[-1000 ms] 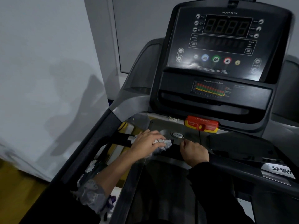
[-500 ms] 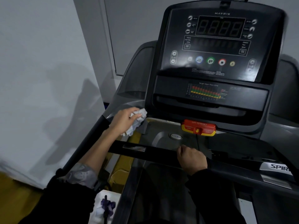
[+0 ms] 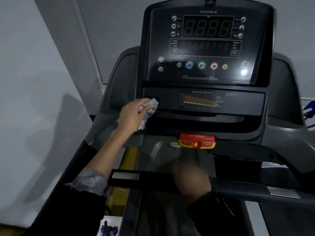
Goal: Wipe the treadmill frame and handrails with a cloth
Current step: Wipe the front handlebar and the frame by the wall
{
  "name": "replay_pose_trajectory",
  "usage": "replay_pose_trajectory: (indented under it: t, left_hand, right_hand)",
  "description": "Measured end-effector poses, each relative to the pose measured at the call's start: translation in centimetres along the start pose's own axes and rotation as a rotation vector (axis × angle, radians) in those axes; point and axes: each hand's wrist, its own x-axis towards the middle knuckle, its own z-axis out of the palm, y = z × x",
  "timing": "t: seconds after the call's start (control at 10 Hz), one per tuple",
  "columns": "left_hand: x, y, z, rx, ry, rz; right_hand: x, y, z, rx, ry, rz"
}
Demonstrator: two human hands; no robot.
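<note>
Moved since half a second back: left hand point(image 3: 133, 115) and cloth point(image 3: 152, 104), risen from the grey frame corner to the panel above and left of the red reset switch point(image 3: 196, 142).

- Console point(image 3: 208, 48): above the switch; display unlit; top edge cropped.
- Crossbar handrail point(image 3: 153, 178): below the switch; likely a steadying hold during the reach.
- Left hand: fingers curled over the cloth, pressing it to the panel's left end, probably to wipe along it.
- Right hand point(image 3: 192, 180): at the crossbar, below the switch; motion-blurred, so finger state cannot be told.
- Cloth: pale, crumpled, up-left of the switch, touching the panel; mostly hidden under the fingers.
- Purple item point(image 3: 109, 229): down-left of the switch, cut off at the bottom edge, unidentifiable.
</note>
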Motion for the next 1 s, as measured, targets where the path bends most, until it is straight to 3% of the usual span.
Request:
replay_pose_trajectory:
  t: [0.1,0.2,0.3,0.5,0.7,0.8,0.9,1.0]
  left_hand:
    - [-0.4,1.3,3.5,0.228,-0.078,0.27]
    - [-1.5,1.8,7.2,0.369,-0.281,0.346]
    - [-1.4,2.1,8.7,0.439,-0.42,0.146]
    - [0.8,2.6,7.5,0.415,-0.787,0.101]
    - [-0.3,1.6,6.7,0.453,-0.624,0.211]
    - [-1.1,0.9,7.2,0.505,-0.646,0.193]
    - [-0.4,1.4,7.0,0.459,-0.688,0.164]
    - [-1.4,2.4,6.0,0.315,-0.62,0.157]
  right_hand:
    - [0.0,-0.1,-0.2,-0.009,-0.016,0.023]
    - [-0.1,-0.2,-0.6,-0.014,-0.025,0.027]
    - [-0.2,-0.4,-0.8,-0.02,-0.027,0.026]
    - [-0.1,-0.4,-0.9,-0.012,-0.04,0.044]
    - [-0.1,-0.6,-0.9,-0.013,-0.045,0.063]
    - [-0.1,-0.6,-0.9,-0.002,-0.034,0.063]
    - [-0.1,-0.6,-0.6,-0.006,-0.03,0.071]
    - [-0.3,-0.6,-0.6,-0.02,0.005,0.079]
